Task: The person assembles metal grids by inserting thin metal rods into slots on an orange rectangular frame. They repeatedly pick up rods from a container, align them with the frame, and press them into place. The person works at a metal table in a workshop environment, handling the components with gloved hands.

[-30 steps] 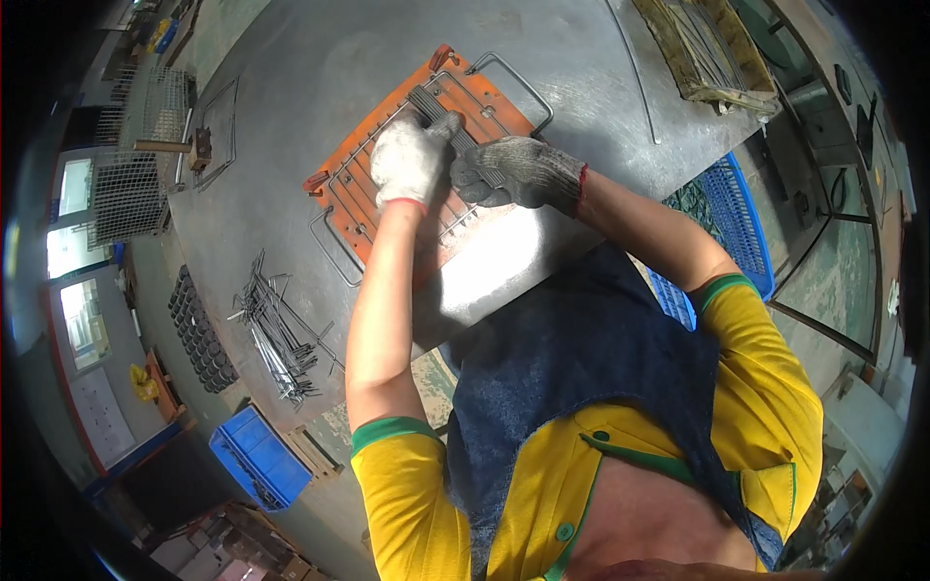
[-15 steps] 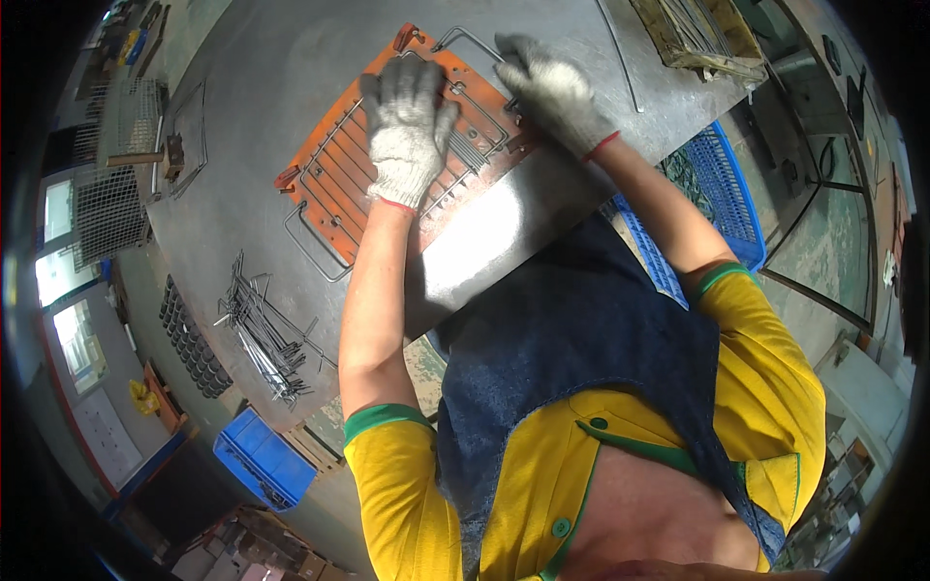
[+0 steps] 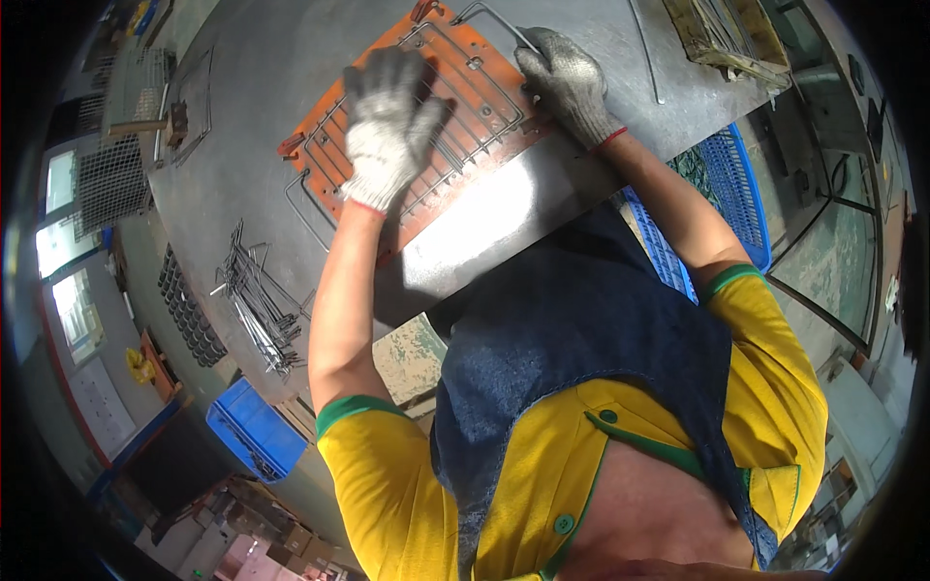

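An orange slotted jig plate [image 3: 496, 76] lies tilted on the metal table, with thin parallel wire rods [image 3: 463, 114] across it inside a bent wire frame. My left hand [image 3: 387, 121], in a grey-and-white work glove, lies flat over the rods, fingers stretched out and thumb apart. Past the plate's right edge, my gloved right hand [image 3: 570, 85] closes round a bent wire handle [image 3: 499, 19]; its lower fingertips are hidden. A second wire handle [image 3: 308, 208] sticks out at the plate's left side, beside my left forearm.
Loose bent wires [image 3: 260, 305] are heaped at the table's left. A hammer [image 3: 174, 126] lies at the far left. A wooden box of rods [image 3: 712, 68] stands at the far right, above a blue basket [image 3: 741, 194]. One long wire [image 3: 647, 53] lies near the box.
My left hand has slid left across the rods. Some rods that lay bunched now lie spread apart. My right hand has closed on the right wire handle.
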`<state>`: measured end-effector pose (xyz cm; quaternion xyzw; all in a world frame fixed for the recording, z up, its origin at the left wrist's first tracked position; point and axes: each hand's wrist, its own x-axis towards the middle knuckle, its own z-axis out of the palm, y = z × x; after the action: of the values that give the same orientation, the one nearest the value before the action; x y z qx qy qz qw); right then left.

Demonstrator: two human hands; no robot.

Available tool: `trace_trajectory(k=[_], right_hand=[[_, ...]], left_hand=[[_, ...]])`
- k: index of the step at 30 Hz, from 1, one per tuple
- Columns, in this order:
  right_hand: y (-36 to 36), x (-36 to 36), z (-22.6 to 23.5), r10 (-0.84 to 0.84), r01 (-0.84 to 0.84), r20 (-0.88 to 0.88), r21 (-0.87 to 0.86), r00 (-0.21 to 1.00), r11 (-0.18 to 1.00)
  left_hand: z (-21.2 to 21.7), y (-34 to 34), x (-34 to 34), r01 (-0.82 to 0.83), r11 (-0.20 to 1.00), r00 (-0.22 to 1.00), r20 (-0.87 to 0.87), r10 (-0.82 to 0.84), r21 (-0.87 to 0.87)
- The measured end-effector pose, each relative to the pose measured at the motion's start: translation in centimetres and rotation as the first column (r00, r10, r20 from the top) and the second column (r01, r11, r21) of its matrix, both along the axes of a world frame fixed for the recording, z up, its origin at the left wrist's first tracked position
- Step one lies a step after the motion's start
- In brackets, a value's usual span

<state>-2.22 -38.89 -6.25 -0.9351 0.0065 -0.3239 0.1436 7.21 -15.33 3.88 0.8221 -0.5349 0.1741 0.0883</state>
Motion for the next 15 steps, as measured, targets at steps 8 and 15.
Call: trace_trajectory(k=[8, 15], right_hand=[[0.6, 0.4, 1.4, -0.071, 0.142, -0.167, 0.461, 0.983, 0.876], [0.4, 0.7, 1.1, -0.051, 0.147, -0.201, 0.496, 0.978, 0.856]], left_hand=[[-1.5, 8.8, 0.0, -0.047, 0.964, 0.979, -0.178, 0.097, 0.262], [-0.3, 6.7, -0.3, -0.152, 0.982, 0.988, 0.048, 0.148, 0.109]])
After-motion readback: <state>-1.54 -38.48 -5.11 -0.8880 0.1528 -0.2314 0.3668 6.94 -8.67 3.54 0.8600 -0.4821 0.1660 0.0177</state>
